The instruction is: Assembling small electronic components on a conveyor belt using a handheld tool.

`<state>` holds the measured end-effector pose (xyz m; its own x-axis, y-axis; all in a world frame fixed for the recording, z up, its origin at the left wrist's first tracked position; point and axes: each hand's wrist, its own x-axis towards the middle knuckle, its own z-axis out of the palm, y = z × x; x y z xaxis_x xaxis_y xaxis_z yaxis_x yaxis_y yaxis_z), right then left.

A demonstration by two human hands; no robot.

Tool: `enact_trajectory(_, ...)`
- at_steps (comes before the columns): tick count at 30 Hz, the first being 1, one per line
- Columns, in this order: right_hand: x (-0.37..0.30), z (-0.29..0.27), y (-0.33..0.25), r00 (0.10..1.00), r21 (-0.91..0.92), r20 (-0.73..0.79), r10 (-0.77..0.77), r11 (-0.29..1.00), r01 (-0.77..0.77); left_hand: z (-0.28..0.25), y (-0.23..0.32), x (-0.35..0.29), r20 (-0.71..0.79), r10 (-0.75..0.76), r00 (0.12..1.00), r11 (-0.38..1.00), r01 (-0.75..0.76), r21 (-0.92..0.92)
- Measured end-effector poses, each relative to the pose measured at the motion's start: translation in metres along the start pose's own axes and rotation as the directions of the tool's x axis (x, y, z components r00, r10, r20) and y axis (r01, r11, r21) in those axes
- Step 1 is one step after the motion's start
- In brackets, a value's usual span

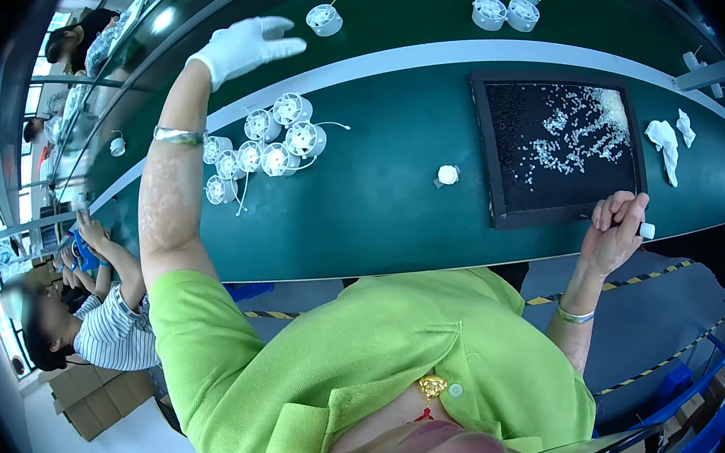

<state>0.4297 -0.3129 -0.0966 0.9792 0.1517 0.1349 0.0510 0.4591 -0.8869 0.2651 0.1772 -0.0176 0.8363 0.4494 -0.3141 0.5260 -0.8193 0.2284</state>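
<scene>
Left hand (247,46), white-gloved, fingers spread wide, empty, raised above the cluster of white fan housings (263,144) on the green worktop (382,202). Right hand (614,233) pinches a small white cap (646,230) beside the black parts tray (502,213); loose pieces remain in it.

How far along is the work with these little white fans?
Done so far: a cluster of white fans sits on the green belt. In hand: the right hand holds a small white part by the black tray; the gloved left hand reaches out. Left: many small parts remain.
</scene>
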Motion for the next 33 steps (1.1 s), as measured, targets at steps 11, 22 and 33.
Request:
enact_trajectory(11,0.008,-0.028,0.017,0.990,0.044,-0.051,-0.129,0.990,0.132,0.050,0.131,0.181,-0.224,-0.028,0.974,0.990,0.058,0.129)
enact_trajectory(22,0.035,-0.020,0.012,0.998,0.123,-0.028,-0.058,0.991,0.061,0.040,0.089,0.191,-0.475,-0.064,0.877,0.994,0.015,-0.105)
enact_trajectory(33,0.050,-0.005,0.014,0.998,0.103,0.063,0.012,0.994,-0.018,-0.039,0.047,0.029,0.060,-0.023,0.998,0.967,0.037,-0.253)
